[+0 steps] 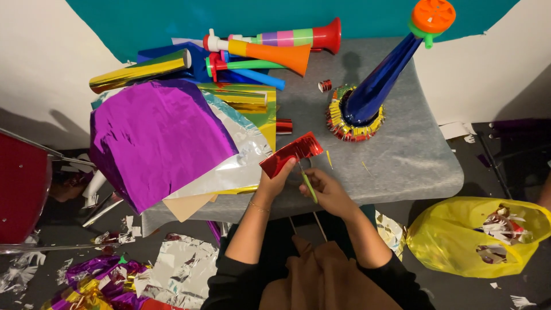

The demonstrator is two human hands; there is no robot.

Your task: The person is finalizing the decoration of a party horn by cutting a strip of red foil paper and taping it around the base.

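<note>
Left hand (274, 182) of mine pinches the near, lower-left end of the red foil strip (291, 153), thumb and fingers closed on it, holding it just above the front edge of the bench (413, 155). I take that strip as my landmark. Its long axis runs slantwise, from low on my left up toward my right, away from my body. Left of the strip lies the big purple foil sheet (155, 135) with a silver sheet (244, 155) tucked under its right edge; beyond the strip, further back, is a heap of bright plastic horns (270, 51).

Just right of the strip and slightly nearer to me, my right hand (328, 192) is closed around green-handled scissors (307, 182). The blades point up toward the strip's lower long edge and meet it about midway along; whether they are parted I cannot tell. So the strip sits up and to the left of my right hand, crosswise to the blades, and my left hand is already on it. Further right of the strip stands a blue horn (376, 86), bell down in a fringed foil collar (344, 127). Far right, on the floor, is a yellow bag (453, 235) of scraps.
</note>
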